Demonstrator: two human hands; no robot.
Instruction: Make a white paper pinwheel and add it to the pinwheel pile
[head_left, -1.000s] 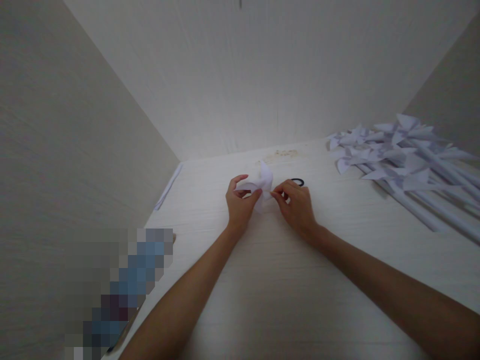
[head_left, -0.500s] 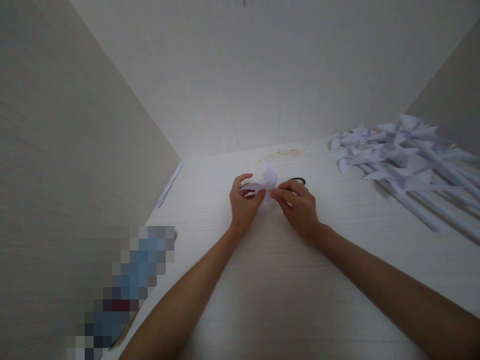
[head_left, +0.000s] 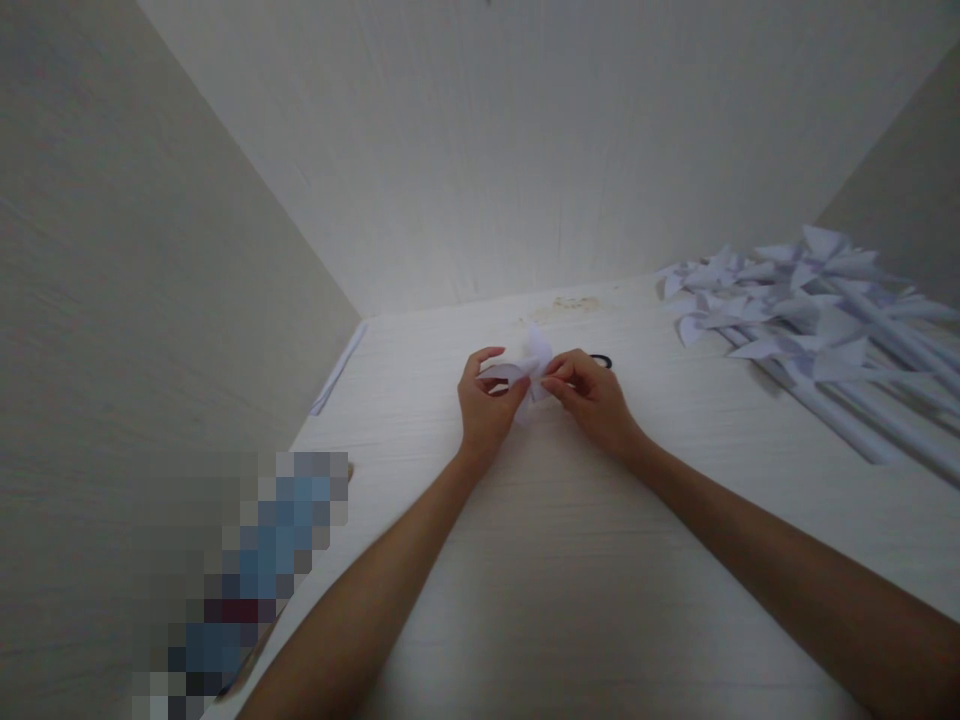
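Closer now, right hand (head_left: 592,398) and left hand (head_left: 487,400) pinch folded paper (head_left: 529,362) between them.

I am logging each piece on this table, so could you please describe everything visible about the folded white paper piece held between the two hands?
The folded paper piece is white and thin, with curled flaps and a point standing upward. It is held just above the table, near the back wall. The left hand pinches its left flap; the right hand pinches its middle. Its lower part is hidden by fingers.
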